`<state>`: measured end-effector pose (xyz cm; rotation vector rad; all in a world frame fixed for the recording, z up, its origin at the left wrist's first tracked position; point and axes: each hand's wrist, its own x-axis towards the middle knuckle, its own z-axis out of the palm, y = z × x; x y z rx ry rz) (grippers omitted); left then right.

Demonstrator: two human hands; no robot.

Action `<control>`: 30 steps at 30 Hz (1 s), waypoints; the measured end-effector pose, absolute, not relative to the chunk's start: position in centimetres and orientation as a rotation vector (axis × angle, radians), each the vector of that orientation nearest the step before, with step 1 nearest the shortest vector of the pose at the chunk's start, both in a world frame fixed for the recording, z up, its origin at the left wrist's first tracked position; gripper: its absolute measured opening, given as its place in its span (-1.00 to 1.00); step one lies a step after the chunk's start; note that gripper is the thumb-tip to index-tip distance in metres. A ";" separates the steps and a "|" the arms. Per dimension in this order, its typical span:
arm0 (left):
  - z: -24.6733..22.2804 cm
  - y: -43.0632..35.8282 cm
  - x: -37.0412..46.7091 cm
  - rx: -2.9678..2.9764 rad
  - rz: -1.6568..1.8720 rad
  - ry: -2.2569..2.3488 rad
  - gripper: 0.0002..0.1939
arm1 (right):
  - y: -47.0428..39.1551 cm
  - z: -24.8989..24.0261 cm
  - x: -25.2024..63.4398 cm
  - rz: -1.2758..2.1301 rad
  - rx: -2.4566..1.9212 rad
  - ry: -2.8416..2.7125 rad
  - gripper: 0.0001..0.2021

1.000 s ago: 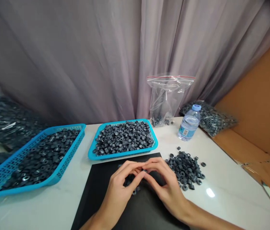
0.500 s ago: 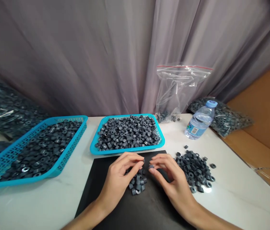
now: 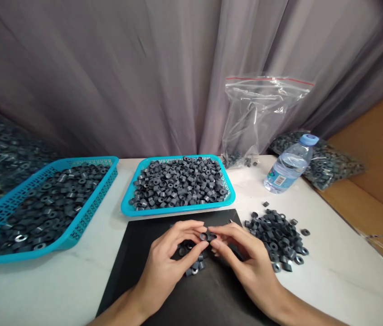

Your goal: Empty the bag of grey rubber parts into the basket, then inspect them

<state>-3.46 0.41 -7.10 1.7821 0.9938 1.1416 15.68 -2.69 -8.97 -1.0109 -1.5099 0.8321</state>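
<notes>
Between thumb and fingertips, my left hand (image 3: 169, 258) pinches a small dark grey ring (image 3: 204, 236), its hole facing me. My right hand (image 3: 247, 256) grips a second dark grey ring (image 3: 213, 236) the same way. The two rings are side by side, very close; I cannot tell whether they touch. Under and behind my left fingers lies a small heap of like rings (image 3: 198, 265) on a black mat (image 3: 205, 299), partly hidden. Right of my right hand, a bigger pile of rings (image 3: 279, 237) rests on the white table.
A blue basket (image 3: 177, 211) full of rings stands behind the mat, another blue basket (image 3: 72, 244) at the left. At the back right are a clear zip bag (image 3: 259, 113), a water bottle (image 3: 288, 167) and a filled bag (image 3: 334, 163). One more filled bag (image 3: 4, 145) lies far left.
My hands have come together, bringing the two pinched rings side by side and turning the left one's hole toward me. The whole view has shifted slightly.
</notes>
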 end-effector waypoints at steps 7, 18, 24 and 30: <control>-6.9 0.3 -3.5 1.705 1.126 0.986 -0.76 | -2.8 -9.0 15.7 0.855 -1.005 -1.506 -0.74; -6.9 0.7 -3.7 1.557 1.045 0.953 -0.84 | -2.9 -9.3 15.8 0.927 -1.017 -1.441 -0.80; -6.6 0.8 -3.7 1.555 1.031 1.002 -0.82 | -3.0 -8.9 15.8 0.928 -1.082 -1.408 -0.82; -6.2 0.7 -3.5 1.554 0.976 0.969 -0.79 | -3.0 -8.9 15.8 0.922 -1.111 -1.377 -0.85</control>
